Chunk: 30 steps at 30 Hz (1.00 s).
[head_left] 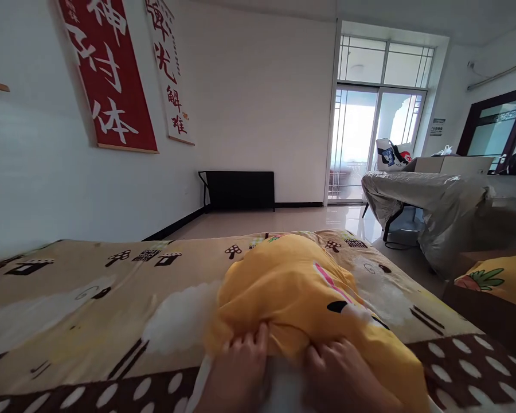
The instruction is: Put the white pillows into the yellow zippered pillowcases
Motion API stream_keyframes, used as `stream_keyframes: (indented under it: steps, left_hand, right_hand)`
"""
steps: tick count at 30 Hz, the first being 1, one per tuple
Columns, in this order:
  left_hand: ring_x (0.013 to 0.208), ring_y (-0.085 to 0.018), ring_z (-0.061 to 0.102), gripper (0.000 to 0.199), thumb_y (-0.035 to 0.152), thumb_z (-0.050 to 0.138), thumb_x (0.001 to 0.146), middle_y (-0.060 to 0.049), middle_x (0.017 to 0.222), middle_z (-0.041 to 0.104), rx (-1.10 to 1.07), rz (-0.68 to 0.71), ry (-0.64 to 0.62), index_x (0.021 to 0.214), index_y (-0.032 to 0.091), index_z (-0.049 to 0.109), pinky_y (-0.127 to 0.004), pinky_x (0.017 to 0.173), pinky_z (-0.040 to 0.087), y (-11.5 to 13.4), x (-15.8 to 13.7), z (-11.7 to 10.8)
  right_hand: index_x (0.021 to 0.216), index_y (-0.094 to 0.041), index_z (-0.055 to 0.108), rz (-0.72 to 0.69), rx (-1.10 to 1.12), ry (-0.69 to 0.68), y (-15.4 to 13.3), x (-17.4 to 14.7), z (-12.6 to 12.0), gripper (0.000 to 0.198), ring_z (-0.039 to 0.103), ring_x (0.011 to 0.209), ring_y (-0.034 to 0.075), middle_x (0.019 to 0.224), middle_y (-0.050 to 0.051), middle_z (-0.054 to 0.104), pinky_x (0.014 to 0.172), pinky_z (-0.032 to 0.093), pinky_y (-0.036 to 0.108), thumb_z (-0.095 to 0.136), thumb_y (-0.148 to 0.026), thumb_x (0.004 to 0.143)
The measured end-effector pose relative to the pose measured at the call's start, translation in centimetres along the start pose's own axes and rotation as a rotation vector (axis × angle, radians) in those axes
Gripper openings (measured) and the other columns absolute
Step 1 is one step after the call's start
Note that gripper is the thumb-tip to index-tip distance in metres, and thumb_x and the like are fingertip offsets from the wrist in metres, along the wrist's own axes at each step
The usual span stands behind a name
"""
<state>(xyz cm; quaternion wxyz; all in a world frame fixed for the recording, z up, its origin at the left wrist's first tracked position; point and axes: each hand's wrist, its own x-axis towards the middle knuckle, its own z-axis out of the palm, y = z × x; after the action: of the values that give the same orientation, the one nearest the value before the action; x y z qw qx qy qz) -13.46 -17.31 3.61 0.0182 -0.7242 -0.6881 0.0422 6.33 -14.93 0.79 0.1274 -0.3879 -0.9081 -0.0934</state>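
Note:
A yellow pillowcase [284, 281] with a printed animal face and a pink stripe lies bunched across the bed. My left hand [243, 361] grips its near edge, knuckles up, fingers curled into the cloth. A short way to the right, my right hand [339, 367] is closed on the same edge. Between my wrists shows something white [284, 381], blurred, which could be a pillow partly under the yellow cloth. Beneath everything spreads a beige blanket [124, 298] with sheep and mushroom prints and a brown dotted border.
On the right, a box [477, 321] holds more yellow fabric [490, 278] with a carrot print. Behind it stands a table under plastic sheeting [438, 195], with bags [391, 155] on top. A black folded table [241, 189] leans by the far wall, left of a glass door [355, 143].

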Motion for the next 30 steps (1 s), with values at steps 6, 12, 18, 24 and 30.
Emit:
stream_keyframes:
  steps: [6,12,18,24,30]
  left_hand:
    - [0.094,-0.031,0.063,0.066,-0.002,0.035,0.07,-0.016,0.098,0.067,0.035,0.1,-0.053,0.134,0.013,0.042,-0.042,0.077,0.048,-1.2,0.7,-2.0]
    - [0.084,-0.024,0.064,0.039,0.009,0.038,0.076,-0.009,0.094,0.068,-0.05,0.036,0.033,0.108,0.021,0.055,-0.029,0.066,0.042,-4.4,-4.4,-5.8]
    - [0.06,-0.019,0.057,0.033,0.032,0.034,0.081,-0.004,0.072,0.064,-0.15,0.017,0.321,0.101,0.022,0.058,-0.025,0.056,0.035,-6.0,-4.5,-10.2]
    - [0.063,-0.014,0.05,0.046,0.053,0.036,0.077,0.001,0.07,0.062,-0.412,-0.04,0.629,0.09,0.021,0.066,-0.021,0.061,0.035,-7.2,-1.4,-15.6]
    - [0.063,-0.011,0.044,0.03,0.038,0.056,0.067,0.003,0.064,0.057,-0.716,-0.17,0.806,0.084,0.017,0.07,-0.021,0.06,0.031,-8.4,4.3,-17.3]
  right_hand:
    - [0.093,-0.017,0.062,-0.019,0.025,-0.088,0.3,0.4,-1.6,0.023,0.061,0.075,0.02,0.084,0.005,0.067,0.064,0.04,0.03,0.053,-0.009,0.074]
    - [0.09,-0.02,0.057,0.103,-0.097,-0.093,3.6,-6.4,-4.6,0.022,0.061,0.071,0.017,0.08,0.002,0.066,0.063,0.034,0.029,0.047,-0.006,0.076]
    - [0.083,-0.019,0.058,0.312,-0.347,0.121,8.4,-6.6,-12.0,0.019,0.059,0.062,0.015,0.073,0.003,0.067,0.057,0.029,0.027,0.045,-0.008,0.075]
    - [0.102,-0.024,0.062,0.523,-0.397,0.226,13.8,-2.9,-17.7,0.028,0.061,0.068,0.019,0.079,0.005,0.069,0.054,0.026,0.027,0.04,-0.024,0.085]
    - [0.102,-0.023,0.064,0.642,-0.411,0.22,17.9,2.2,-18.1,0.036,0.063,0.079,0.024,0.084,0.009,0.068,0.059,0.033,0.029,0.032,-0.035,0.092]
